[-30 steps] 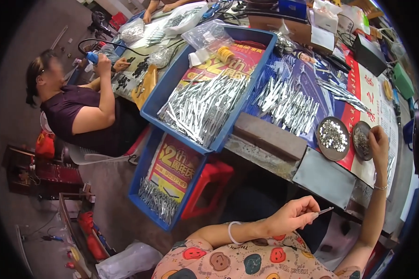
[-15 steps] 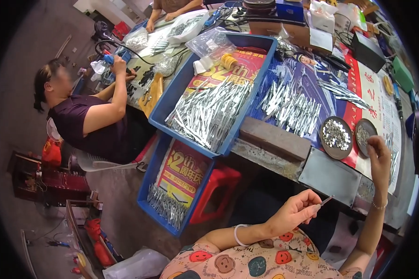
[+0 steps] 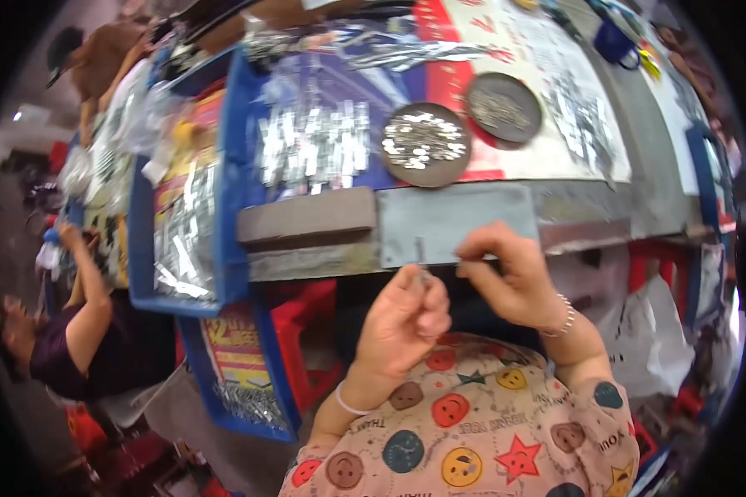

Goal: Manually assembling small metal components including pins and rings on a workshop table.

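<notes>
My left hand [image 3: 399, 323] is closed in a pinch around a slim silver metal strip [image 3: 420, 250], which points up toward the table edge. Just to its right, my right hand [image 3: 510, 277] is bent with thumb and fingertips together; whatever it holds is too small and blurred to name. Both hands are in front of a flat grey metal plate [image 3: 460, 219] at the table's edge. Beyond it are a round dish [image 3: 427, 180] of shiny small discs and a second dish [image 3: 536, 106] of tiny pin-like parts.
A brown bar-shaped block [image 3: 307, 215] lies left of the plate, with rows of metal strips [image 3: 315, 145] behind it. A blue bin [image 3: 234, 190] of strips stands farther left, a lower blue bin [image 3: 283, 377] beneath. A co-worker [image 3: 66, 331] sits at far left.
My view has swung right, and the picture is blurred. My right hand has come from beside the small-parts dish back toward my left hand, which still pinches the metal strip.
</notes>
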`<state>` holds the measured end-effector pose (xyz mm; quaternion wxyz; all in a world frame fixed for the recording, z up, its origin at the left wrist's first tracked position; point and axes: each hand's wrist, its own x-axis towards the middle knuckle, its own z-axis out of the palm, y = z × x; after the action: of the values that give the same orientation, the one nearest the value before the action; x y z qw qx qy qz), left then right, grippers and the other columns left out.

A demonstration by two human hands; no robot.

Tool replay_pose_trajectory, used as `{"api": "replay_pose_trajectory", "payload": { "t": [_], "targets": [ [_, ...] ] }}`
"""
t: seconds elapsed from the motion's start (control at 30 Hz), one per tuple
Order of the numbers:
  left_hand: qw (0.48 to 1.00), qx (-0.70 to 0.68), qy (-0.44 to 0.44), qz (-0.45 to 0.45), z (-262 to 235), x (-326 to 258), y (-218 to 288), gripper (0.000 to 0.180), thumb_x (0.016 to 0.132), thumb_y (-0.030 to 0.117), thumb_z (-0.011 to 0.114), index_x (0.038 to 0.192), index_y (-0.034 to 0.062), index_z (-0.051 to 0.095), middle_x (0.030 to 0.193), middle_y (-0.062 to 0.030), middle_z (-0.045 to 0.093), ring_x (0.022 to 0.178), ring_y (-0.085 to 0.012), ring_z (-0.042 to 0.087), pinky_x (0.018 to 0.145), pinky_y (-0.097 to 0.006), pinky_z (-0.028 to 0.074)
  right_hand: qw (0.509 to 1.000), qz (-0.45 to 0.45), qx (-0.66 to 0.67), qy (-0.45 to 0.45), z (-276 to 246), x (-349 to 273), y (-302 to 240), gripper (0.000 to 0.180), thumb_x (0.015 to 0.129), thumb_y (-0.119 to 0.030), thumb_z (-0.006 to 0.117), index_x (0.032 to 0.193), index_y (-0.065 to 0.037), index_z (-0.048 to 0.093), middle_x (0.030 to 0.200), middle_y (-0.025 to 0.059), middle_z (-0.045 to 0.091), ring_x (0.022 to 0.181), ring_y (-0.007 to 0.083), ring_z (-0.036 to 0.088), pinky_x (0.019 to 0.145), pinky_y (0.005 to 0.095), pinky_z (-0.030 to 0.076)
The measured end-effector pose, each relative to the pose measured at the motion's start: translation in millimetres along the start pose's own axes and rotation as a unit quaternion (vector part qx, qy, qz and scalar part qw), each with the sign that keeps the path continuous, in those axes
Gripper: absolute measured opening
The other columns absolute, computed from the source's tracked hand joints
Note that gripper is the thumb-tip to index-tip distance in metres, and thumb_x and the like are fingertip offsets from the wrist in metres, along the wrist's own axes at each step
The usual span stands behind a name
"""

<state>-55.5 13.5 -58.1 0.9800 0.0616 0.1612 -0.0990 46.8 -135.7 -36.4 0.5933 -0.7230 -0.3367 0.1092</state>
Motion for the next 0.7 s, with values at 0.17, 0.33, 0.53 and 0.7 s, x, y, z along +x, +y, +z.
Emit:
{"api": "replay_pose_trajectory", "payload": {
  "t": [0.17, 0.33, 0.53, 0.7],
  "targets": [
    [1.0, 0.016, 0.002, -0.026, -1.9, 7.9, -6.5, 0.013, 0.094, 0.018, 0.049, 0.102, 0.0071, 0.048, 0.081, -0.004, 0.048, 0.063, -0.0088, 0.045, 0.053, -0.02, 0.037, 0.999, -0.037, 0.01, 0.019, 6.6, -4.9, 6.9, 0.018, 0.077, 0.004, 0.059, 0.093, -0.002, 0.055, 0.076, 0.0105, 0.058, 0.066, 0.0278, 0.06, 0.059, 0.0317, 0.047],
    [0.999, 0.037, 0.02, -0.034, -0.2, 8.9, -14.1, 0.019, 0.095, 0.02, 0.049, 0.106, 0.0048, 0.049, 0.081, -0.0043, 0.05, 0.062, -0.009, 0.047, 0.051, -0.019, 0.038, 0.991, -0.129, -0.011, 0.039, 7.9, -3.2, 11.4, 0.023, 0.073, 0.011, 0.061, 0.089, -0.003, 0.052, 0.069, 0.0073, 0.056, 0.058, 0.0212, 0.056, 0.051, 0.0288, 0.044],
    [0.998, 0.05, 0.03, -0.033, 2.1, 11.1, -16.4, 0.019, 0.095, 0.021, 0.049, 0.105, 0.0049, 0.049, 0.079, -0.0043, 0.051, 0.061, -0.0098, 0.048, 0.052, -0.02, 0.039, 0.986, -0.16, -0.02, 0.047, 6.8, -2.1, 15.6, 0.025, 0.072, 0.011, 0.061, 0.09, -0.003, 0.051, 0.068, 0.007, 0.056, 0.055, 0.0211, 0.055, 0.049, 0.0292, 0.043],
    [0.998, 0.049, 0.021, -0.039, 0.1, 14.5, -15.8, 0.018, 0.094, 0.02, 0.05, 0.104, 0.0051, 0.049, 0.08, -0.0048, 0.053, 0.062, -0.0107, 0.049, 0.052, -0.021, 0.04, 0.99, -0.132, -0.018, 0.051, 6.4, -1.3, 17.7, 0.022, 0.073, 0.008, 0.062, 0.09, -0.003, 0.053, 0.072, 0.0088, 0.057, 0.06, 0.0254, 0.057, 0.052, 0.0322, 0.045]
  ]
}}
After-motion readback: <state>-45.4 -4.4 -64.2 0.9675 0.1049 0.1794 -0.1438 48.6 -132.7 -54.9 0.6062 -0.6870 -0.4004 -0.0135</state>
